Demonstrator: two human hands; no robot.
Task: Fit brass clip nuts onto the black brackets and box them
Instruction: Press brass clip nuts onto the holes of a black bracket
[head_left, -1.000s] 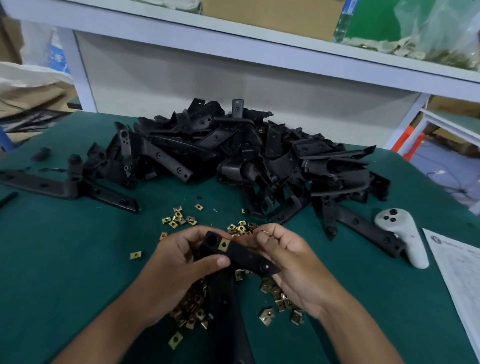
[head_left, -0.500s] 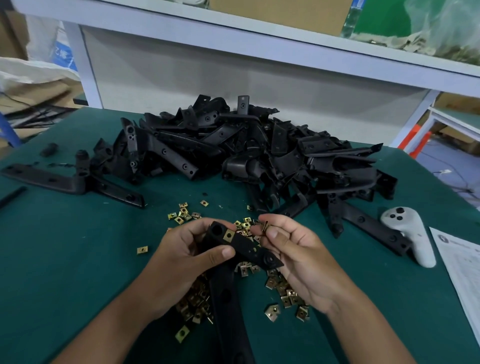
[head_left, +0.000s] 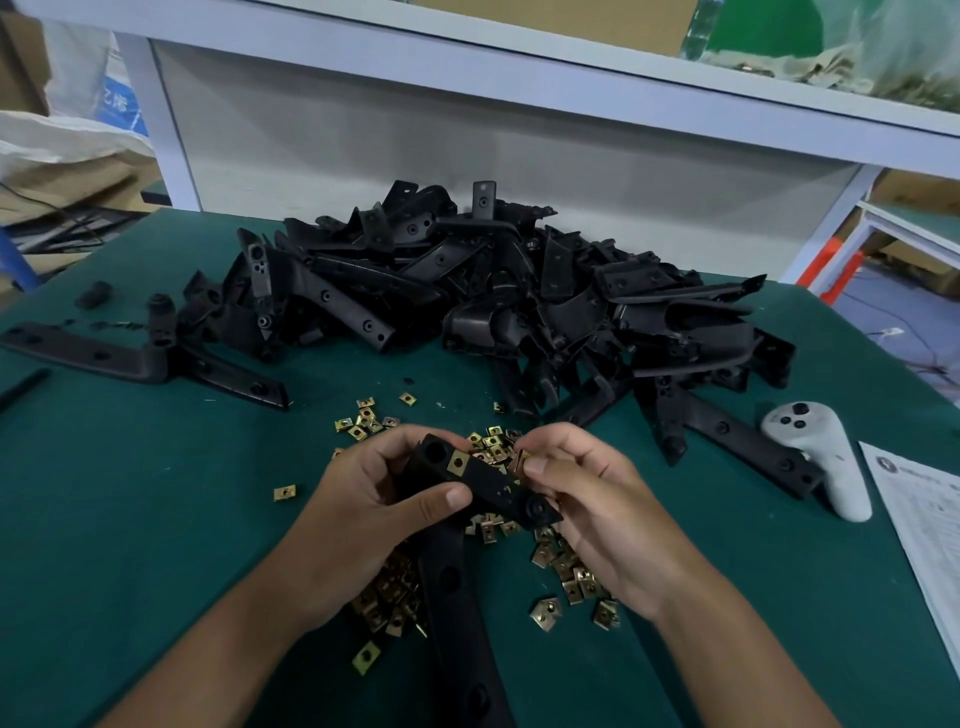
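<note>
**Second nut poised at the bracket's right end**

The left hand (head_left: 358, 519) gripped a bracket (head_left: 483, 483) at its bend, thumb pressed along the near edge and fingers curled over the far side. The short arm of the bracket ran from the left hand toward the right and slightly nearer the person; its long arm dropped away toward the bottom of the view, over the table (head_left: 130, 493). One nut (head_left: 458, 462) already sat on the short arm, close to the left fingers.

The right hand (head_left: 597, 509) pinched another nut (head_left: 518, 460) between thumb and forefinger, just above the far edge of the short arm and right of the fitted one. Whether it touched the bracket could not be told. The free end of the short arm, with its round boss, lay just below and to the right of the pinch, against the right palm.

By my judgement the next move turns on that gap: the nut must slide on across the arm's long axis, from the far edge toward the person, and the right hand was the nearer one for it.

Loose nuts (head_left: 566, 577) lay scattered under both hands. The pile of brackets (head_left: 519, 291) stood well behind. No box showed.
</note>
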